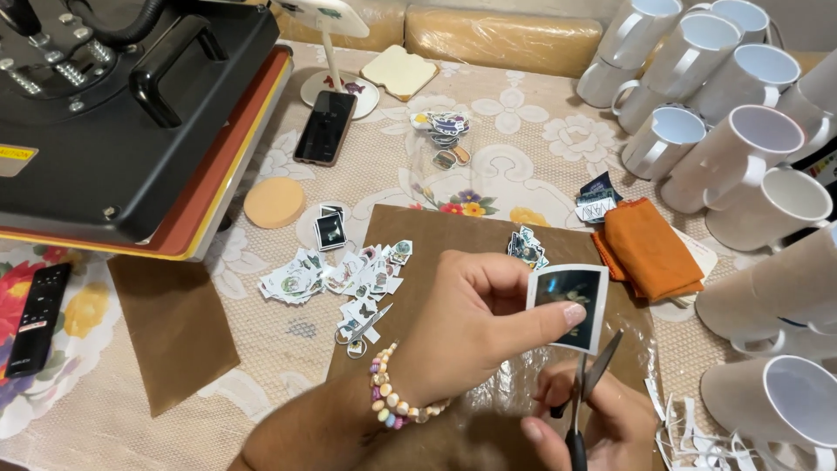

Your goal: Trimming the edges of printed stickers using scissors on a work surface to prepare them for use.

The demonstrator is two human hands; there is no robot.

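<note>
Left hand: the left hand (471,323) pinches a small picture card (570,305) between thumb and finger. A bead bracelet (388,397) sits on the wrist.
Right hand: the right hand (593,423) is low in the view, fingers curled tight around the handles of the scissors (586,392).
Scissors: the blades are a little open, and their tips sit at the bottom edge of the card.
Picture card: it is dark in the middle with a white edge. It is held up above the brown sheet (418,235), near the middle of the worktop (523,148).
Cut-outs: a pile of small cut pictures (349,279) lies on the left part of the brown sheet. A smaller pile (527,248) lies near the top of it.
Orange cloth: a folded orange cloth (652,249) lies just right of the brown sheet.
Mugs: many white mugs (732,148) are stacked on their sides at the right.
Press: a big black press machine (122,113) stands at the left.
Phone: a dark phone (325,127) lies beside the press.
Sponge: a round tan sponge (274,202) lies below the phone.
Remote: a black remote (37,318) lies at the far left.
</note>
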